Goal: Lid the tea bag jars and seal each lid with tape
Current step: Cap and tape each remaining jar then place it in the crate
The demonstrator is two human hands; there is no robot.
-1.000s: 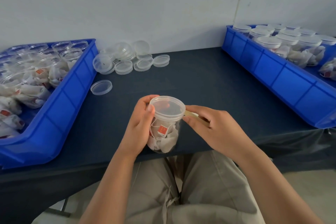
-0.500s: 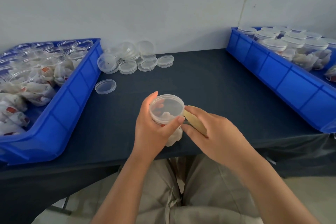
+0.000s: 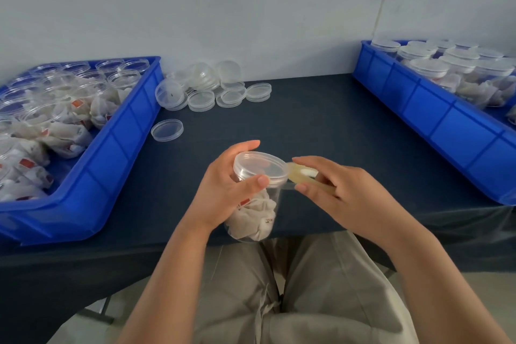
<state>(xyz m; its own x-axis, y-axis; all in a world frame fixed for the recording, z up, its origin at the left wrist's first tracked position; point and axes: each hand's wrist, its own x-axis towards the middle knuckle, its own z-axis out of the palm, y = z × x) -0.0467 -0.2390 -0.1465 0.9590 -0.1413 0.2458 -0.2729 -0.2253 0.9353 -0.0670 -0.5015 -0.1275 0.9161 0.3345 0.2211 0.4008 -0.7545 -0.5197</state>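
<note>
Curling round a clear cylindrical jar, left hand grips it; right hand pinches yellowish tape.

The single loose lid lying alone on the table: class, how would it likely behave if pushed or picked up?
The lid looks thin, clear plastic, so probably very light. Lying flat on the table, it would likely slide, not roll, when pushed.

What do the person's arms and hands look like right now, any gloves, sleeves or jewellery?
The left grip and right grip are bare hands: no gloves, rings or watch visible. The left forearm and right forearm are bare to the frame's edge, no sleeve in view. Nails are short and unpainted. Below, light beige trousers with a drawstring.
</note>
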